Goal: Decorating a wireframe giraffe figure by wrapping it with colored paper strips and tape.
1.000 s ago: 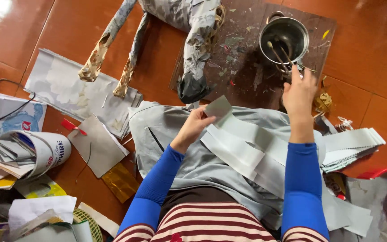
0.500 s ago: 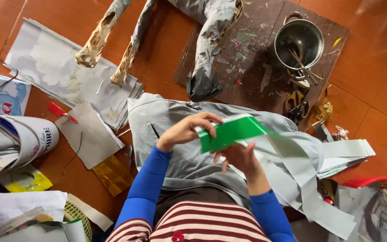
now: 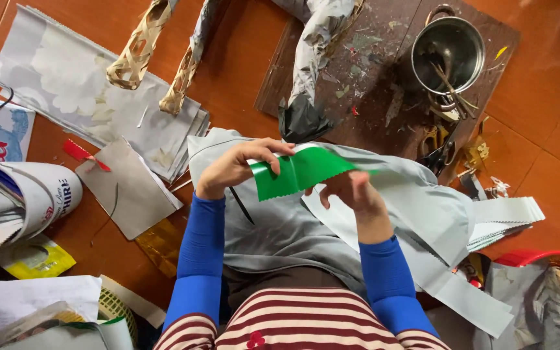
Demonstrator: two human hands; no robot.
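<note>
A green plastic strip (image 3: 296, 172) with a zigzag edge is held over my lap, above grey sheet material (image 3: 273, 223). My left hand (image 3: 231, 167) pinches its left end between thumb and fingers. My right hand (image 3: 354, 191) grips the strip from below at its right part, fingers curled under it. The strip's far end turns grey and runs on to the right over my knee. Both forearms are in blue sleeves.
A steel pot (image 3: 447, 52) with sticks stands on a dark wooden board (image 3: 371, 71) ahead. Stacked grey strips (image 3: 503, 217) lie at right by a red basket (image 3: 546, 269). Grey sheets (image 3: 79, 84), woven strips (image 3: 134, 52) and rolled papers (image 3: 14, 198) lie at left.
My right hand came back from the pot at the upper right to my lap. A strip held grey side up a second ago now shows green, gripped by both hands.
</note>
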